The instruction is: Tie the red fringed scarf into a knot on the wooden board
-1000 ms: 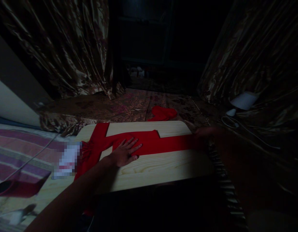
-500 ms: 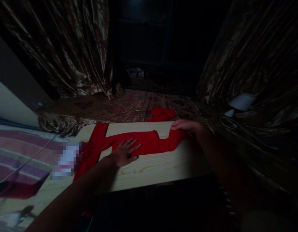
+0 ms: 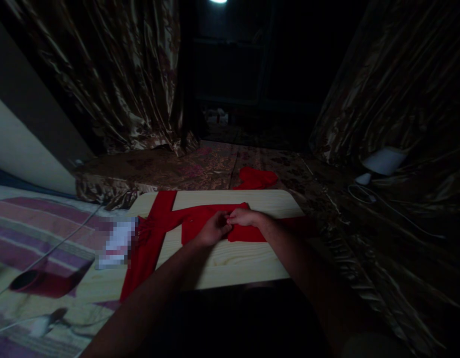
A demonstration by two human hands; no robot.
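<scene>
A long piece of red cloth [image 3: 200,213] lies across a pale wooden tabletop [image 3: 200,268]. My left hand [image 3: 214,229] rests on its middle, fingers curled together and seemingly pinching the fabric. My right hand [image 3: 244,217] meets it from the right, closed, with its fingertips touching those of the left and on the same cloth. Dim light and the hands hide the exact fold between them. At the left a red strip [image 3: 143,258] runs over the table from back to front, with gathered fabric beside it.
Red fabric [image 3: 257,176] lies beyond the table's far edge. To the left are a blurred white item [image 3: 118,243], a dark red cylinder [image 3: 43,283] and a cable on a striped bedcover [image 3: 13,219]. At right, a white lamp [image 3: 384,160] and its cord lie near patterned curtains.
My right hand has moved left from the table's far right edge to the cloth's middle. My left hand, spread flat before, has shifted slightly right and curled. The view has turned slightly left.
</scene>
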